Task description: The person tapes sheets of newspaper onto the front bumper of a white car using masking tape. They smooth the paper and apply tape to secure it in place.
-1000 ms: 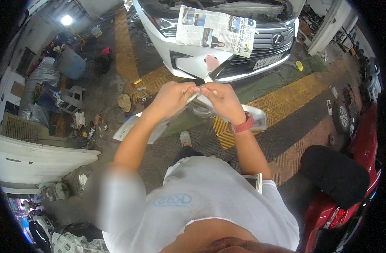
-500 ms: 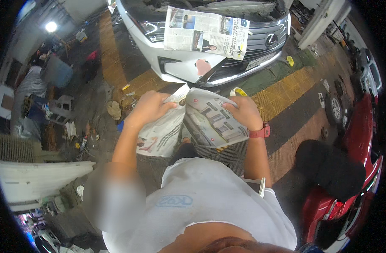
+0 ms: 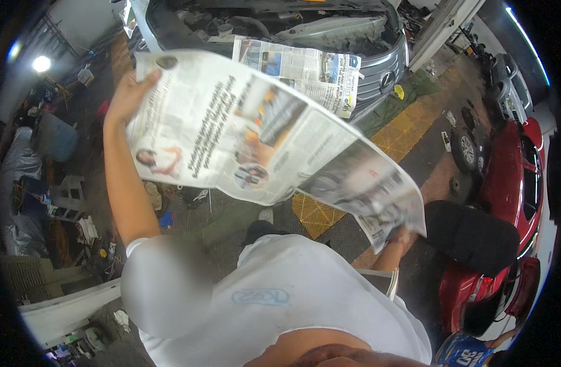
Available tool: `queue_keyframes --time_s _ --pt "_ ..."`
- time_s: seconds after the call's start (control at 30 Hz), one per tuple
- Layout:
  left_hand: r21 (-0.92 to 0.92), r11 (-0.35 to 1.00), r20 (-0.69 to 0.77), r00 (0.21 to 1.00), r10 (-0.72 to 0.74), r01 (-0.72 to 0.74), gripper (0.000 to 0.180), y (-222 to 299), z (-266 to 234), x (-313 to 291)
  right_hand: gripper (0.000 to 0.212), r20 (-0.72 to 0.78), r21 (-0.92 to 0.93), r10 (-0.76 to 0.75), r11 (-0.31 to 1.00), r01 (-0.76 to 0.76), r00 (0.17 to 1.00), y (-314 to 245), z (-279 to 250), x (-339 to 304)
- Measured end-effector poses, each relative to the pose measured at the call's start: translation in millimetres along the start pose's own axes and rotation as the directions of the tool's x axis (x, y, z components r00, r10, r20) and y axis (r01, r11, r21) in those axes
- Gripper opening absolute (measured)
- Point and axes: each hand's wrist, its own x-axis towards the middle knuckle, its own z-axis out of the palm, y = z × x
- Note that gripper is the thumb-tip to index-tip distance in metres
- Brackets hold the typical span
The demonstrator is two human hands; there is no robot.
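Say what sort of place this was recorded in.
Probably a car repair or body shop: the car ahead has its engine bay exposed, a loose wheel is on the floor, and a red car stands at the right.

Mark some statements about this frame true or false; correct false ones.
1. The bare left hand grips a wide, white printed newspaper sheet. True.
2. The bare right hand is away from that sheet. False: the right hand holds its other end.
3. A second printed newspaper page lies across the front of the grey-grilled car. True.
4. The glossy dark-red car is at the picture's left. False: the dark-red car is at the right.
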Motion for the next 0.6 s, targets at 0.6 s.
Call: queue_keyframes --time_s 0.6 --pt "-0.904 0.426 -0.264 0.835 -0.483 -0.039 0.064 -143 153 390 0.042 -0.632 0.199 0.325 0.945 -0.258 0.703 111 -56 -135"
